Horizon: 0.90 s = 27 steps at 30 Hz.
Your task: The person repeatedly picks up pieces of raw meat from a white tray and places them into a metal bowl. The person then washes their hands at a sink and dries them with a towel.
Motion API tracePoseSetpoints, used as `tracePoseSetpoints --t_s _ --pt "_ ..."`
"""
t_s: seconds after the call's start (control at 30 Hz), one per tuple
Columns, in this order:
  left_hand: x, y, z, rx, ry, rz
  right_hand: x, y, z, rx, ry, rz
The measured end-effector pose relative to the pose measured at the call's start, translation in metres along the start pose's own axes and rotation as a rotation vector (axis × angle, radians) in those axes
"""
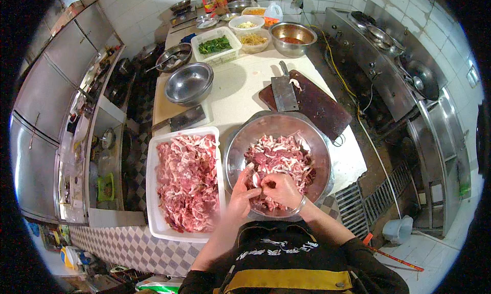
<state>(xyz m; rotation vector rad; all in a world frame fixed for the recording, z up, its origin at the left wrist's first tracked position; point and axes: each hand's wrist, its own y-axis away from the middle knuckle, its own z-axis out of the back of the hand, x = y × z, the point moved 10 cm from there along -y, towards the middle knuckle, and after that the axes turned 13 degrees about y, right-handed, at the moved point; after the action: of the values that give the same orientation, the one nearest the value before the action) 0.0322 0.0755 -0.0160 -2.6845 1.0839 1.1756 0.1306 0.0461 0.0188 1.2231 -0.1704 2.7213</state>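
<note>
A wide stainless steel bowl [238,148] stands before me, with a heap of sliced raw meat [282,156] inside. My left hand [242,196] is over the bowl's near left side, its index finger and thumb spread apart. Beside it, my right hand [284,190] is bent over the meat with curled fingers; its fingertips meet near my left thumb. A pale strip of meat [256,179] shows between the two hands. Whether my right fingers pinch anything is hidden. Left of the bowl, a white plastic tray [151,194] holds more raw sliced meat [188,182].
A cleaver [284,94] lies on a dark cutting board [318,102] beyond the bowl. Another cleaver [188,118] lies behind the tray, near stacked metal bowls [190,83]. Farther back are a basket of greens [215,45] and a steel pot [293,50]. Stoves line the right.
</note>
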Motion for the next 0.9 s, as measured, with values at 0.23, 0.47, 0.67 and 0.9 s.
tracePoseSetpoints --t_s 0.23,0.47,0.67,0.9 --pt "-0.003 0.008 -0.015 0.073 -0.245 -0.08 -0.004 0.004 0.001 -0.051 0.231 0.062" --pt "0.006 0.0 0.013 -0.11 0.119 -0.007 -0.023 0.008 -0.009 0.189 -0.687 -0.199" --pt "0.018 -0.005 0.055 -0.237 0.031 0.039 -0.017 0.013 0.003 0.16 -1.233 -0.193" --pt "0.02 -0.006 0.054 -0.192 0.302 0.077 -0.044 0.004 0.021 0.139 -0.636 -0.263"
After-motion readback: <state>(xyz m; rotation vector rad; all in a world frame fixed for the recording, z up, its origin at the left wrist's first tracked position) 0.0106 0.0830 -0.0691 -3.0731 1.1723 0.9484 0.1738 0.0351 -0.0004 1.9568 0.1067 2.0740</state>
